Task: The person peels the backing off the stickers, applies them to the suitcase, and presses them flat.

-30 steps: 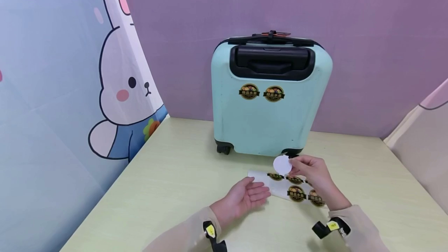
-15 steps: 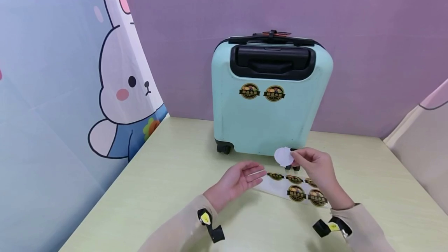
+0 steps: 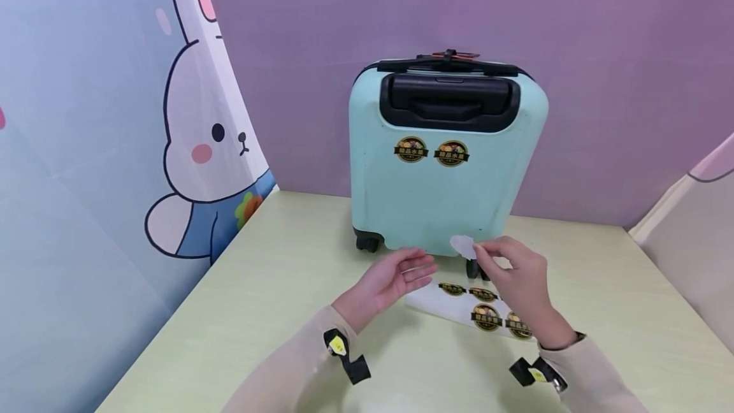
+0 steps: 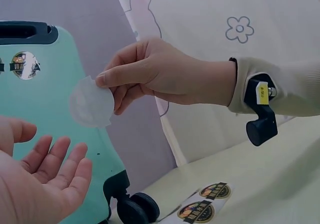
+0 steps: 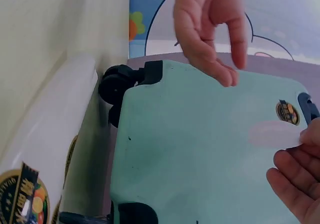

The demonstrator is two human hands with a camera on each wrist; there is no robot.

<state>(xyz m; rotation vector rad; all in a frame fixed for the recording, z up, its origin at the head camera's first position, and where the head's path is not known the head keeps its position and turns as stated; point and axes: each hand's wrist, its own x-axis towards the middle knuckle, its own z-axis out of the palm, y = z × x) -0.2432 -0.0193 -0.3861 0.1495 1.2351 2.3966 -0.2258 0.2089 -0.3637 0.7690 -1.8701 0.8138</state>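
My right hand (image 3: 520,276) pinches a round sticker (image 3: 462,246) by its edge between thumb and fingertips, in front of the suitcase's lower right. The sticker's pale back (image 4: 90,103) faces the left wrist camera. To its left, my left hand (image 3: 388,284) holds nothing; its fingers are relaxed and its palm is turned toward the other hand. A mint-green suitcase (image 3: 424,202) stands upright behind both hands. Two round black-and-gold fruit stickers, one left (image 3: 411,150) and one right (image 3: 452,153), sit side by side below its black handle recess.
A white sticker sheet (image 3: 438,306) with several stickers lies on the pale table (image 3: 275,273) below the hands, partly hidden by the right hand. Behind the suitcase hangs a purple backdrop (image 3: 298,81). A rabbit-printed cloth (image 3: 86,145) closes off the left side.
Both hands have risen off the sheet toward the suitcase, the right one carrying the sticker. The sticker has tilted and looks narrower from the head view.
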